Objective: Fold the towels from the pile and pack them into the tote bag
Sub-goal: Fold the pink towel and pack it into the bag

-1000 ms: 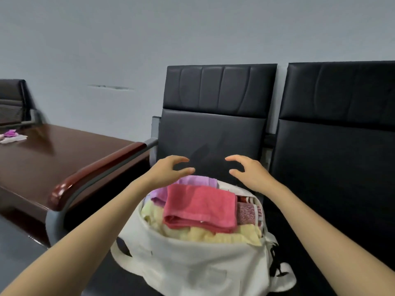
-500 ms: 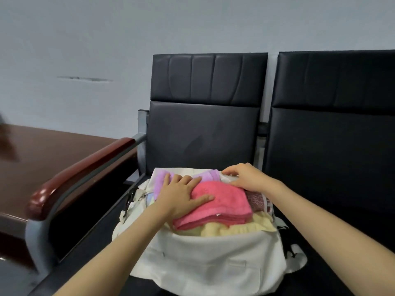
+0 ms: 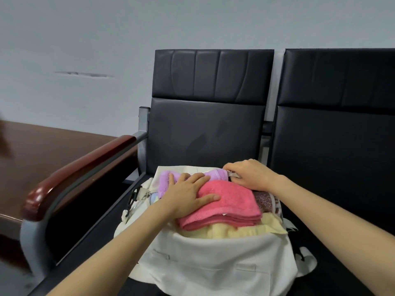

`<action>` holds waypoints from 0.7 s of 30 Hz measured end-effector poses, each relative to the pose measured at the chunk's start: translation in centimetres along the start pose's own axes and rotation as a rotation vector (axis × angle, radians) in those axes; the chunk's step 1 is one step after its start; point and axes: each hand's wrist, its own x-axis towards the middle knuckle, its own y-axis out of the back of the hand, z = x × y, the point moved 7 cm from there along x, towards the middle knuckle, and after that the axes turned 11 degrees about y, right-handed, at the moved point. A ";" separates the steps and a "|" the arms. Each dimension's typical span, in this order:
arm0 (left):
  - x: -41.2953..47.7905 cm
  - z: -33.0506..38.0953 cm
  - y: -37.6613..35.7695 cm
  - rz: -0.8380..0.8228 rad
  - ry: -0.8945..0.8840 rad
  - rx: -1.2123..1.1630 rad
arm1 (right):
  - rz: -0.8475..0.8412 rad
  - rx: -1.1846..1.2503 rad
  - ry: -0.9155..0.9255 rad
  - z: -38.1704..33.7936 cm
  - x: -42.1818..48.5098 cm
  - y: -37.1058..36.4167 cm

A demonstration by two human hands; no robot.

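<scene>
Second chair (image 3: 342, 150) cut off at right, right hand (image 3: 254, 174) fingertips hidden, grasp unclear

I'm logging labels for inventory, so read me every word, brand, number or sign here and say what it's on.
No text can be read anywhere in this view.
tote bag: no print shows on its front.
pink towel: a white tag at its folded edge, too small to read.
patterned towel: maroon and white pattern, too blurred to tell any letters.

Four towels (image 3: 230, 199), one tote bag (image 3: 213, 255), two black seats (image 3: 209, 133), one table (image 3: 53, 150), two hands (image 3: 188, 194).
</scene>
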 end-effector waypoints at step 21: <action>-0.7 1.9 -0.4 0.136 0.006 0.159 | 0.392 0.250 -0.382 1.0 0.3 3.8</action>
